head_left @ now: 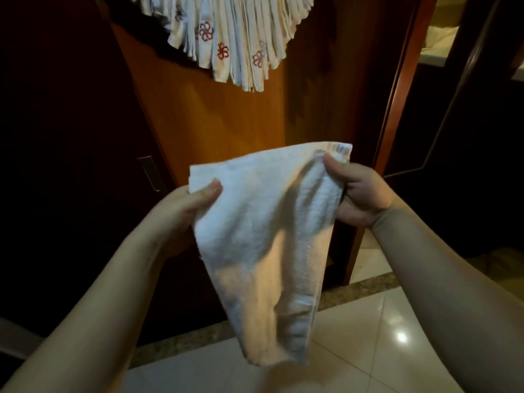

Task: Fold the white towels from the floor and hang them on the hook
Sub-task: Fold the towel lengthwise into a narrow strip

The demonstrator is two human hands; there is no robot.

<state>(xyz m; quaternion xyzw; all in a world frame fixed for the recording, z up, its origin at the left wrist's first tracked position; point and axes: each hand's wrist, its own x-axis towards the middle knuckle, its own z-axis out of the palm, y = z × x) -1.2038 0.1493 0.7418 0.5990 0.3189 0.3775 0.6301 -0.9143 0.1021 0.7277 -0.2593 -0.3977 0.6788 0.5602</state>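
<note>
Floor tile (354,336), pale and glossy, filled the lower right and caught a bright spot of light, bordered by a speckled stone strip (365,287) along the base of the woodwork. Ahead stood a warm brown wooden door panel (215,117), with darker panels to either side and a metal handle (150,173) on the left one. High on the panel hung a fanned bunch of folded white towels (235,38), some marked with red and purple flower motifs. Both hands held one white towel (263,236) up in front of the panel, above the floor: the left hand (181,205) pinched its upper left corner, the right hand (360,191) gripped the bunched upper right corner, and the cloth hung down narrowing between the forearms.
</note>
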